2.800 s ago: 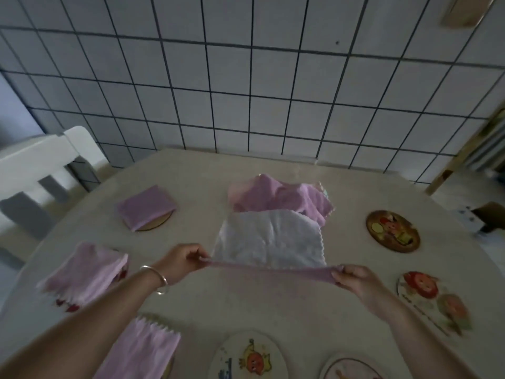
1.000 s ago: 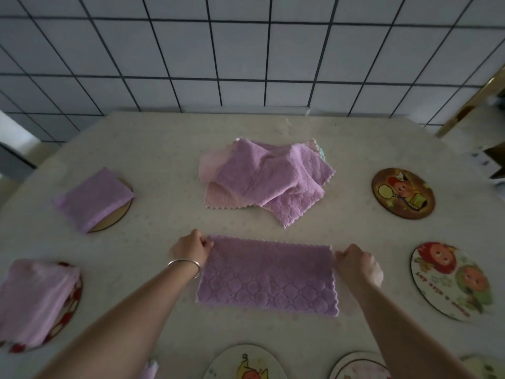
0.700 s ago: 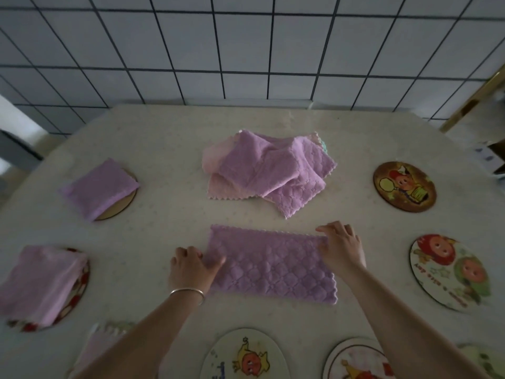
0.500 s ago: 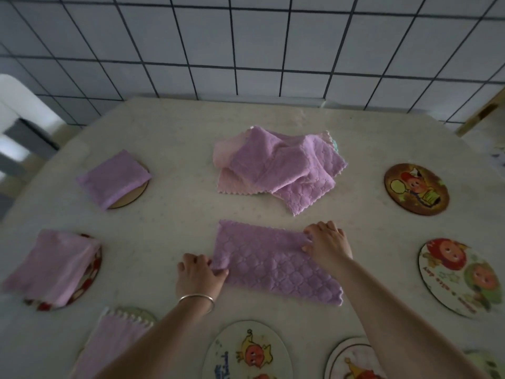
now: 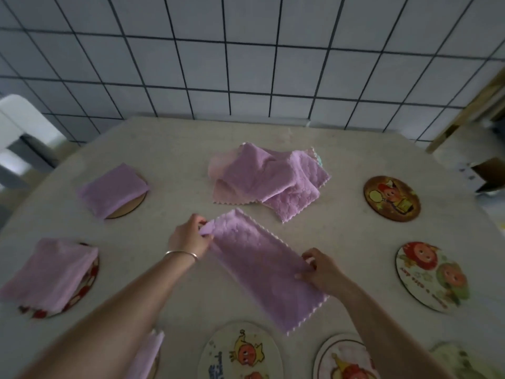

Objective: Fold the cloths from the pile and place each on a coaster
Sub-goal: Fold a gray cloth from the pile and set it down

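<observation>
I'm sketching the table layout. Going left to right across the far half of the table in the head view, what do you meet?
Folded purple cloth on a plain coaster → pile of unfolded cloths → brown cartoon coaster, bare.

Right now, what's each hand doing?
Left hand: pinching the far end of the half-folded cloth.
Right hand: gripping the same cloth's long right edge.

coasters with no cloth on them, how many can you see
5: brown one far right, two-face one right, two at the near edge, and a partly cut-off one at the bottom right corner.
</observation>
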